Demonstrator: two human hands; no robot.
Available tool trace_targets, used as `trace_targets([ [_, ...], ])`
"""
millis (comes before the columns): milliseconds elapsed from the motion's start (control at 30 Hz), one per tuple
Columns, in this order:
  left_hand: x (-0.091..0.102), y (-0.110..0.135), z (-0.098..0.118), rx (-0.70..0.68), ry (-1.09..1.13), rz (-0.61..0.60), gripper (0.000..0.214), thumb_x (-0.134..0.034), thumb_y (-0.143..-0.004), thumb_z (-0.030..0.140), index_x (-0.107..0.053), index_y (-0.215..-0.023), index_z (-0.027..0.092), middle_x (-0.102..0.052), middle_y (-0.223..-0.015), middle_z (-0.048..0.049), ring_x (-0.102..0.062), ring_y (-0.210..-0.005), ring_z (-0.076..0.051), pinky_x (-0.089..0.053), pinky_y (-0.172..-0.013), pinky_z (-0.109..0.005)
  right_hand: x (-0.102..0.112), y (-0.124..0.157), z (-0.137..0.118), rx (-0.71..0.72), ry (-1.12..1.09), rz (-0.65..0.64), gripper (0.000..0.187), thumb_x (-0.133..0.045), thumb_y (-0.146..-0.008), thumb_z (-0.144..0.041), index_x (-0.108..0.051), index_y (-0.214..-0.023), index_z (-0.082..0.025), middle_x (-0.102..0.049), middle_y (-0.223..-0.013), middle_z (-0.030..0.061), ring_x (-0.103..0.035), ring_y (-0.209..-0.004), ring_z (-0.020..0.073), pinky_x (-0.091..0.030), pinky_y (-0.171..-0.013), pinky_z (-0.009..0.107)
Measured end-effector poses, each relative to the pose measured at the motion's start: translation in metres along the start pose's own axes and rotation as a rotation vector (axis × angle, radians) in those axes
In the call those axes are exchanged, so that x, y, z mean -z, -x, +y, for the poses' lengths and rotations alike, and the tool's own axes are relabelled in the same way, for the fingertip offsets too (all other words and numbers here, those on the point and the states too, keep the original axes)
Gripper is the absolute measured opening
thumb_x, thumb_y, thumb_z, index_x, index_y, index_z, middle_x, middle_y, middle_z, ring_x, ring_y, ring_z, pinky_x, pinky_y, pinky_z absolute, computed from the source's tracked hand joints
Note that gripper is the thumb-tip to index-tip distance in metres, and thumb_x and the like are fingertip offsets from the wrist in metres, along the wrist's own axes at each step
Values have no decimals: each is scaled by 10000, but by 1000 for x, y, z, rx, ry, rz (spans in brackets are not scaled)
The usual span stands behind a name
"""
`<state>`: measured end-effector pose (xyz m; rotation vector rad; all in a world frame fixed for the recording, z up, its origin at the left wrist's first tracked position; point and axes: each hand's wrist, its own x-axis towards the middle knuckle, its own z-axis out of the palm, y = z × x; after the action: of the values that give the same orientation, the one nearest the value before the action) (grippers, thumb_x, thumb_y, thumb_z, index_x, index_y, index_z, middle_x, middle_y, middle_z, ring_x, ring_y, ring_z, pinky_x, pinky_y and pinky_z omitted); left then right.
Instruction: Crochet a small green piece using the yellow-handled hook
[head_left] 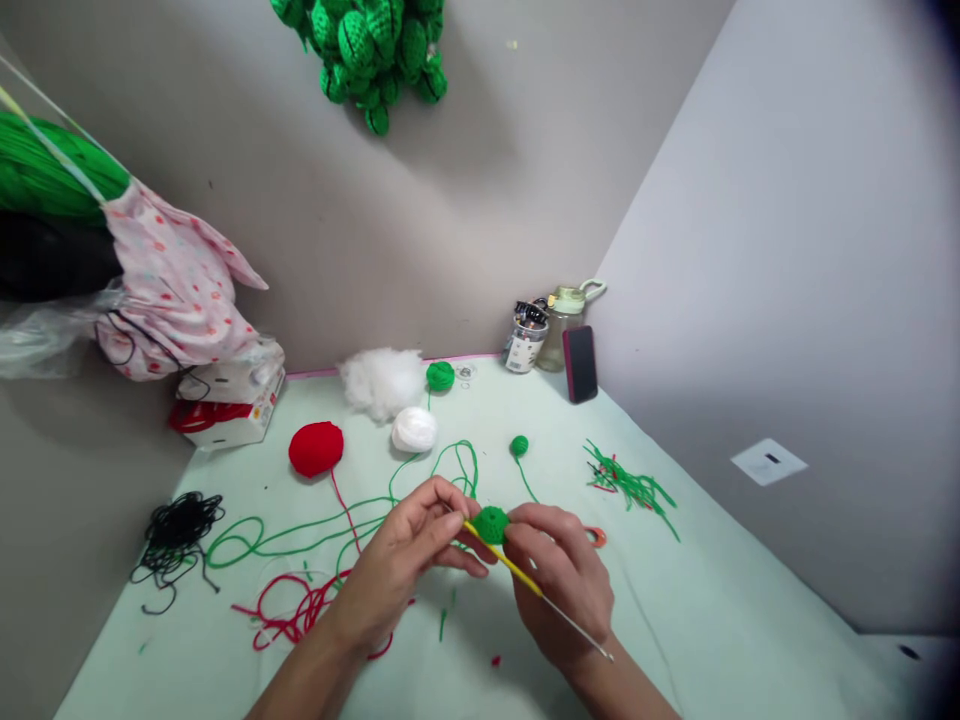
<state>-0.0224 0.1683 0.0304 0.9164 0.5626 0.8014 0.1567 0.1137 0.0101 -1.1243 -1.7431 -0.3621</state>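
A small rounded green crochet piece (491, 525) is held up over the table between my two hands. My right hand (562, 570) is closed, its thumb and fingers pinching the piece's right side. My left hand (416, 535) is closed on the end of a crochet hook (517, 572). The hook's yellow handle passes just in front of the green piece, and its metal shaft slants down to the right across my right hand. Whether my left fingers also grip the piece is hidden. Loose green yarn (300, 545) lies behind and left of my hands.
Around the hands lie a red yarn ball (316, 449), a white yarn ball (414, 430), fluffy stuffing (382, 382), red strands (296, 610), black yarn (180, 530) and green scraps (634, 487). A phone (580, 364) and a bottle (559, 330) stand at the back right corner.
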Motion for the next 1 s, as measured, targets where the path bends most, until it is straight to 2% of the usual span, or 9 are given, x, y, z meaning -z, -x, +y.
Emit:
trace_targets([
  [133, -7, 0, 1, 13, 55, 40, 193, -766, -927, 367, -669, -918, 200, -640, -865, -3, -637, -770, -150, -587, -671, -266, 0, 0, -1, 19, 8, 5, 349, -547, -911, 47, -667, -1038, -255, -760, -929, 66, -740, -777, 165, -585, -657, 259],
  [300, -12, 3, 0, 75, 81, 41, 236, -718, -955, 427, -648, -914, 205, -643, -774, 15, -645, -690, -123, -551, -700, -242, -1, -3, -1, 72, -5, 4, 313, -557, -935, 15, -701, -1006, -254, -778, -890, 51, -752, -756, 161, -591, -669, 249],
  [400, -13, 3, -1, 86, 98, 39, 290, -751, -934, 480, -649, -928, 208, -499, -687, 67, -455, -534, -62, -388, -490, -162, 0, -6, -1, 58, -29, -5, 315, -558, -940, 12, -696, -1011, -262, -779, -861, 36, -752, -736, 156, -595, -668, 247],
  [500, -11, 2, -1, 75, 87, 26, 305, -829, -879, 440, -642, -941, 207, -416, -706, 96, -263, -484, -23, -201, -428, -150, -1, -7, -1, 49, -30, -17, 326, -565, -918, 34, -682, -1021, -252, -781, -894, 52, -748, -749, 156, -593, -659, 246],
  [633, -7, 2, -2, 16, 8, 40, 268, -802, -909, 415, -626, -970, 223, -414, -726, 97, -257, -495, -30, -216, -451, -173, -4, -7, -1, -37, -117, 0, 367, -556, -897, 64, -659, -1084, -236, -763, -1001, 94, -750, -858, 182, -619, -712, 291],
  [767, -4, 2, -6, -10, -64, 53, 219, -757, -950, 400, -617, -997, 238, -388, -701, 101, -266, -514, -51, -233, -464, -182, -4, -11, -2, -58, -214, 18, 319, -614, -907, 1, -650, -1133, -222, -713, -927, 81, -698, -795, 199, -610, -666, 325],
  [867, -3, 1, -8, -29, -112, 63, 194, -735, -968, 394, -626, -1016, 241, -395, -695, 98, -295, -530, -58, -261, -481, -183, -6, -14, -3, -77, -241, -20, 259, -669, -921, -57, -646, -1133, -203, -703, -899, 82, -676, -780, 207, -590, -658, 327],
  [1000, -2, 1, -9, -37, -176, 75, 186, -719, -978, 399, -639, -1020, 237, -409, -682, 93, -320, -549, -68, -276, -488, -181, -9, -12, -3, -120, -279, -98, 243, -605, -948, 19, -644, -1035, -205, -695, -853, 60, -656, -769, 182, -546, -663, 291],
])
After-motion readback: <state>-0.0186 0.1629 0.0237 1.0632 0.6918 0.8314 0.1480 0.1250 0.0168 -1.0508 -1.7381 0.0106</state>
